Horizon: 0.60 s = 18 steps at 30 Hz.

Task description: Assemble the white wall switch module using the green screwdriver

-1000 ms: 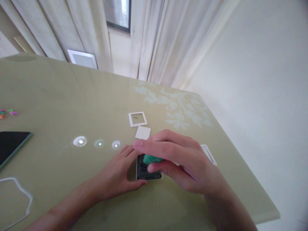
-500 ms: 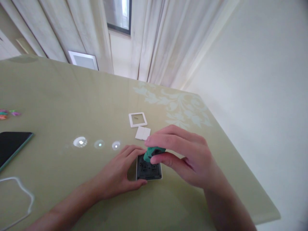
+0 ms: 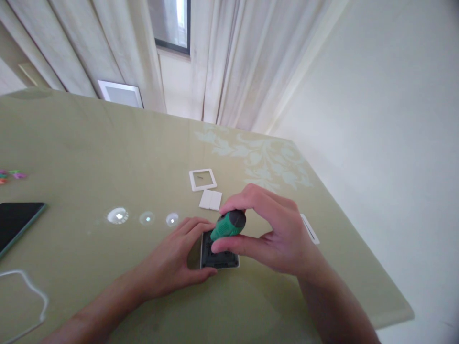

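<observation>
Since half a second ago, the right hand (image 3: pixel 276 234) has arched its index finger higher, and the green handle (image 3: pixel 227 227) now shows its black end cap plainly; at the far left of the surface (image 3: pixel 107 167) lie small coloured bits (image 3: pixel 17 175), a dark flat device (image 3: pixel 17 223) with a teal edge and a white cord (image 3: pixel 45 301); next comes the left hand (image 3: pixel 170 253), half open in a C, its fingers at the far edge and its thumb at the near edge of a dark square unit (image 3: pixel 219 260), which lies on the surface with its dark side up; beyond it are a white frame (image 3: pixel 191 180) and a white square plate (image 3: pixel 210 199); the unit looks light and stiff, probably hard plastic, likely to skid if pressed off-centre, so its edges are the place to brace it; the handle leans over it, its lower end hidden; it seems rigid and grippy, best taken around the ribbed barrel; the right hand has it between thumb and index finger, the others curled behind; rightmost, a white slotted piece (image 3: pixel 311 230) is partly covered by that hand.
</observation>
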### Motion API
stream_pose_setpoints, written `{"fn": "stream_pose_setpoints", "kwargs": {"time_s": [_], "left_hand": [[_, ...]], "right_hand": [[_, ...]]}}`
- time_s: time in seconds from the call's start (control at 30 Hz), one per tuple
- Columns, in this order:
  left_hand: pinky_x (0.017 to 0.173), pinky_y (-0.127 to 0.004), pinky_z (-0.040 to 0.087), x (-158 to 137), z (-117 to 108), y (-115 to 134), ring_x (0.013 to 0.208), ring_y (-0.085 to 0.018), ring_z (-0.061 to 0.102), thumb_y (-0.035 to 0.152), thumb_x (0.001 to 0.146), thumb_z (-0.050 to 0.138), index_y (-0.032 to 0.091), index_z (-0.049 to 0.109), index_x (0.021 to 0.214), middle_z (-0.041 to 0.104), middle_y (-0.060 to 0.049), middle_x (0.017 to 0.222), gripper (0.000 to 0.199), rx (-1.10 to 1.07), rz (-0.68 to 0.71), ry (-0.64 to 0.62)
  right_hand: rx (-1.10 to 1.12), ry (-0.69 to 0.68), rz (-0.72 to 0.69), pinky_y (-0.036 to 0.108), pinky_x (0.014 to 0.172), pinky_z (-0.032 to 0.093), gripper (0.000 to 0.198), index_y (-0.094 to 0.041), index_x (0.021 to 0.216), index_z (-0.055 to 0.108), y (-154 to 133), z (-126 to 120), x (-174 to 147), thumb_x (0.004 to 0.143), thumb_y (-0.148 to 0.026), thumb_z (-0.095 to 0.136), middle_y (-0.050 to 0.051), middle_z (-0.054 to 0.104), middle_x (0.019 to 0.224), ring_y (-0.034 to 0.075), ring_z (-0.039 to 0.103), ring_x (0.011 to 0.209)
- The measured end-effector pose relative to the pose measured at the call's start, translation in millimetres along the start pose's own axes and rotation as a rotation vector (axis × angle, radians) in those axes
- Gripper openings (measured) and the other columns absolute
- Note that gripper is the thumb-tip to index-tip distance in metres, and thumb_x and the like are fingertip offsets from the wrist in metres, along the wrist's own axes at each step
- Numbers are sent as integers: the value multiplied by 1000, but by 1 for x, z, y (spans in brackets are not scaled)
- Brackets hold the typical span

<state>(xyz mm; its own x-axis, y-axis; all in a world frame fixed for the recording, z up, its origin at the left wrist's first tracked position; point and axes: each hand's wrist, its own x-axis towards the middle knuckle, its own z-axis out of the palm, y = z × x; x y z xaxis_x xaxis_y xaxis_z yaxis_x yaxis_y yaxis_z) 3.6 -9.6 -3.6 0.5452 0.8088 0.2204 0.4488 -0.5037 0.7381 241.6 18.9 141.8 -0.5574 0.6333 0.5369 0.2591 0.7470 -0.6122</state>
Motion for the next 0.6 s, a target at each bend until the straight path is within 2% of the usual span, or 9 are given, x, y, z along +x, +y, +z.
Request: {"fn": "stream_pose_setpoints", "kwargs": {"time_s": [0.13, 0.2, 0.27, 0.37, 0.43, 0.47, 0.53, 0.6], "left_hand": [[119, -55, 57, -1, -6, 0, 142, -36, 61, 37, 89, 86, 38, 54, 154, 64, -5, 151, 72, -12, 2, -48], [122, -54, 55, -2, -12, 1, 144, -35, 59, 31, 87, 85, 39, 48, 160, 62, -5, 152, 82, -25, -5, -111], [124, -54, 52, -4, -16, 4, 148, -35, 54, 26, 83, 86, 40, 40, 166, 57, -6, 157, 96, -29, -21, -183], [129, -56, 47, -3, -13, 12, 153, -37, 48, 34, 78, 93, 37, 41, 166, 52, -8, 162, 102, -19, -63, -245], [129, -58, 45, -1, -5, 18, 150, -38, 51, 43, 80, 95, 33, 47, 161, 54, -10, 160, 95, -6, -100, -228], [128, -57, 46, 1, -1, 20, 147, -37, 53, 45, 82, 94, 30, 50, 158, 56, -11, 157, 89, -1, -112, -210], [124, -56, 49, 4, 7, 23, 141, -35, 57, 44, 86, 90, 28, 55, 152, 60, -12, 151, 76, -2, -109, -181], [121, -54, 51, 7, 10, 25, 137, -35, 59, 42, 87, 89, 27, 56, 148, 62, -11, 147, 71, -17, -85, -175]], "right_hand": [[-8, 64, 15, 24, 76, 56, 36, -21, 111, 71, 0, 6, -3, 87, -28, 97, -1, 73, 96, 12, 66, 80], [47, 123, 51, 25, 67, 54, 34, -23, 109, 71, 4, 7, -2, 87, -30, 97, -3, 70, 89, 11, 62, 72], [177, 303, 104, 24, 56, 51, 30, -24, 105, 69, 18, 10, 1, 91, -36, 93, -4, 66, 82, 10, 59, 63], [410, 718, 178, 23, 49, 51, 33, -26, 99, 61, 59, 22, 9, 95, -46, 87, -4, 67, 85, 10, 64, 61], [539, 860, 272, 25, 59, 60, 44, -27, 94, 55, 94, 35, 12, 85, -49, 92, -3, 74, 94, 13, 71, 72], [595, 889, 349, 27, 71, 64, 48, -27, 94, 53, 111, 42, 11, 79, -45, 96, -3, 77, 99, 14, 74, 81], [635, 884, 418, 31, 86, 64, 51, -28, 96, 52, 139, 57, 7, 71, -34, 97, -3, 81, 101, 16, 77, 94], [684, 856, 492, 34, 83, 64, 45, -27, 101, 56, 158, 69, -1, 72, -32, 91, -2, 81, 92, 18, 78, 86]]}}
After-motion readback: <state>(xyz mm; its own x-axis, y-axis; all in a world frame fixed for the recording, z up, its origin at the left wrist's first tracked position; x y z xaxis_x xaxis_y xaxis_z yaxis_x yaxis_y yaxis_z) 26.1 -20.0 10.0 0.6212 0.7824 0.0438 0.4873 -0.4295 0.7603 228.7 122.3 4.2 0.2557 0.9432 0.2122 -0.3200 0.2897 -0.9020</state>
